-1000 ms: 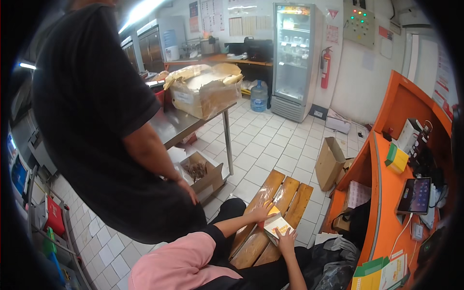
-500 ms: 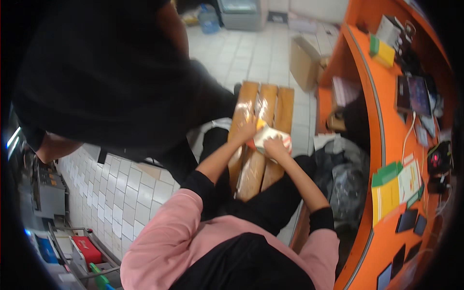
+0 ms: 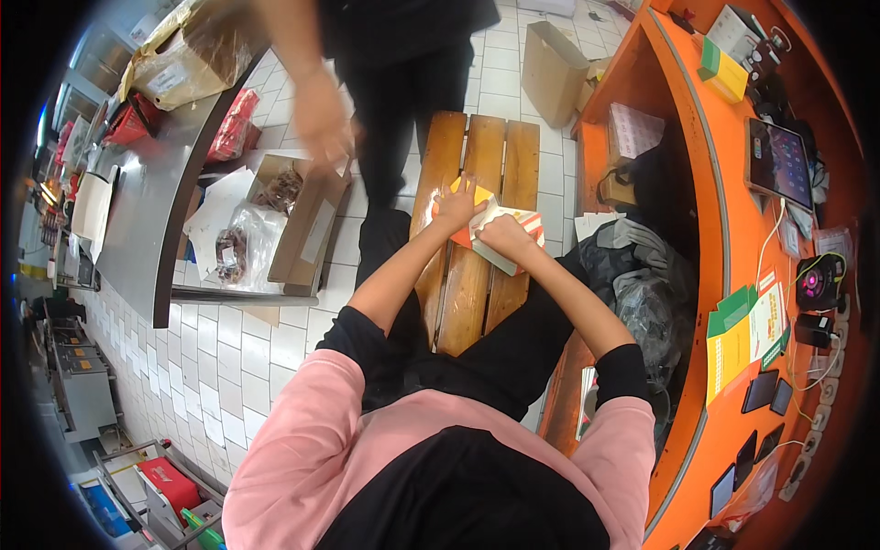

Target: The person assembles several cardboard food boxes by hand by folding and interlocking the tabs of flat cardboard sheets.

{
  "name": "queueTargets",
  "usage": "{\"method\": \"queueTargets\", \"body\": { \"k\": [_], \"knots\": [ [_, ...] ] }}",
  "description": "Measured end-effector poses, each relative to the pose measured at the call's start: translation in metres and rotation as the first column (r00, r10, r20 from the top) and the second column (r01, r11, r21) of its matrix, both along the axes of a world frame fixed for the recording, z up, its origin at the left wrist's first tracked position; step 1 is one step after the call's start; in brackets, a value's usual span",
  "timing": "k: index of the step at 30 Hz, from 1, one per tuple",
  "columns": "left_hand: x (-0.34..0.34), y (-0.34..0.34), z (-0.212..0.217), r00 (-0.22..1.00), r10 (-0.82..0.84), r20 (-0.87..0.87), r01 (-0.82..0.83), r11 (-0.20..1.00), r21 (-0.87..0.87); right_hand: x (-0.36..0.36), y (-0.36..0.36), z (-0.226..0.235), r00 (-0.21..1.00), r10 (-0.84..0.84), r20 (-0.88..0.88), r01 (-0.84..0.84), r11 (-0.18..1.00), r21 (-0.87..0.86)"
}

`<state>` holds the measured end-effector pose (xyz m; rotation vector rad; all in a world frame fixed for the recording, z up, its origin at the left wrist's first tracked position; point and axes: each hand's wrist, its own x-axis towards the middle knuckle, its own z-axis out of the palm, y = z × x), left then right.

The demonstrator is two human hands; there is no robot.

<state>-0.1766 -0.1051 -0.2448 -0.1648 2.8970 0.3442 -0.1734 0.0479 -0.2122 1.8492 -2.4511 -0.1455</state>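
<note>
My left hand point(image 3: 456, 207) presses flat, fingers spread, on a flattened orange-and-white striped cardboard food box point(image 3: 502, 236) lying on the slatted wooden bench point(image 3: 477, 165). My right hand point(image 3: 503, 235) is curled over the box's middle, gripping a fold. Left of the bench sits an open brown carton point(image 3: 307, 215) with a clear plastic bag point(image 3: 236, 249). Right of the bench, yellow and green paper sheets point(image 3: 739, 335) lie on the orange counter point(image 3: 715, 229).

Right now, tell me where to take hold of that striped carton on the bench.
Probably take the striped carton by its free right edge, coming from the orange counter side. It lies flat on the wooden bench, and the left hand and right hand already cover its left and middle.
</note>
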Motion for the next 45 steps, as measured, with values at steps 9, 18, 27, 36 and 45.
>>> {"method": "queueTargets", "body": {
  "k": [9, 18, 27, 36, 45],
  "knots": [
    [0.029, 0.008, -0.033, 0.93, 0.053, -0.363, -0.045, 0.998, 0.031, 0.065, 0.04, -0.056, 0.802, -0.559, 0.21, 0.586, 0.804, -0.098],
    [0.009, 0.007, -0.032, 0.921, -0.016, -0.389, 0.011, 1.0, -0.016, 0.055, 0.033, -0.077, 0.732, -0.633, 0.25, 0.668, 0.74, -0.082],
    [-0.051, -0.031, -0.017, 0.995, -0.043, -0.091, 0.057, 0.986, 0.157, 0.006, 0.009, -0.063, 0.722, -0.645, 0.249, 0.676, 0.734, -0.06],
    [-0.019, -0.022, 0.011, 0.963, -0.201, -0.179, 0.213, 0.976, 0.047, 0.096, 0.059, 0.085, 0.671, -0.514, 0.534, 0.704, 0.667, -0.244],
    [0.015, -0.002, 0.042, 0.859, -0.1, -0.501, 0.277, 0.916, 0.292, 0.192, 0.254, 0.237, 0.114, -0.973, 0.201, 0.9, 0.016, -0.435]
  ]
}}
